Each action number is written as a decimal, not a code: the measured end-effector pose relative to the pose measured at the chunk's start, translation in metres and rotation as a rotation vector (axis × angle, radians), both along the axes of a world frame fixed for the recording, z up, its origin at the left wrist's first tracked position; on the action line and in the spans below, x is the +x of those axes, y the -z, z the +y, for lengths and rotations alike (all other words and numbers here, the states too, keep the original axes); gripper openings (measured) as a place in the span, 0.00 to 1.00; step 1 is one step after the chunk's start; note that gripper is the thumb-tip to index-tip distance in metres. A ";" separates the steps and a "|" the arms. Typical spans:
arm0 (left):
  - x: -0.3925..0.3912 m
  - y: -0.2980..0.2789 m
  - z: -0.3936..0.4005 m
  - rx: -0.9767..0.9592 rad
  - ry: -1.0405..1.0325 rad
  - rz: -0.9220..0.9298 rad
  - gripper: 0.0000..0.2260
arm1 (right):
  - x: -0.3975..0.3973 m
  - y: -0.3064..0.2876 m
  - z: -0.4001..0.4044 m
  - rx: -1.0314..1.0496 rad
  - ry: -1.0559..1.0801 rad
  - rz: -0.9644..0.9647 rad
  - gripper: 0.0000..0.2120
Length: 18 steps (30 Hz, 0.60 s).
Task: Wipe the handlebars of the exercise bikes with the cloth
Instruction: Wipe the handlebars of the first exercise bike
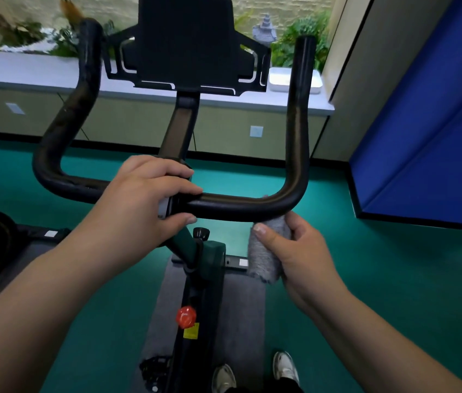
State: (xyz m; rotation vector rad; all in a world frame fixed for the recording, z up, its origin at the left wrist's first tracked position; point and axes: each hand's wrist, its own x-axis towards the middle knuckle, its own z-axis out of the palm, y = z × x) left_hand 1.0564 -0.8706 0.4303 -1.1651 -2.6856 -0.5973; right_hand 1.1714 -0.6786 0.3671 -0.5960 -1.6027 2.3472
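1. The left hand [150,194] grips the middle of the black handlebar [252,207], fingers curled over the top and thumb underneath.
2. The right hand [295,251] holds a rolled grey cloth [264,259], thumb across it, just under the bar's right bend; the cloth's top end touches the bar.
3. Below stand the green bike frame [210,256], its red knob [186,316] and a grey mat [244,307].

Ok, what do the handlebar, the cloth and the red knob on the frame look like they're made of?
Handlebar: black, semi-matte with a soft sheen, probably rubber or foam over a metal tube. Cloth, held in the right hand: grey and fuzzy with visible pile, likely microfibre or terry. Red knob: glossy, looks like moulded plastic.
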 end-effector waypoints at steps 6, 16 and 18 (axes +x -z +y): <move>-0.001 -0.001 0.000 0.003 0.005 -0.024 0.18 | -0.018 0.004 -0.045 -0.004 -0.072 -0.066 0.11; -0.001 0.000 -0.003 0.039 0.016 -0.063 0.17 | -0.020 0.004 -0.044 -0.100 -0.021 -0.055 0.10; -0.002 0.000 -0.004 0.030 0.022 -0.054 0.17 | -0.033 0.005 -0.064 -0.103 -0.047 -0.052 0.09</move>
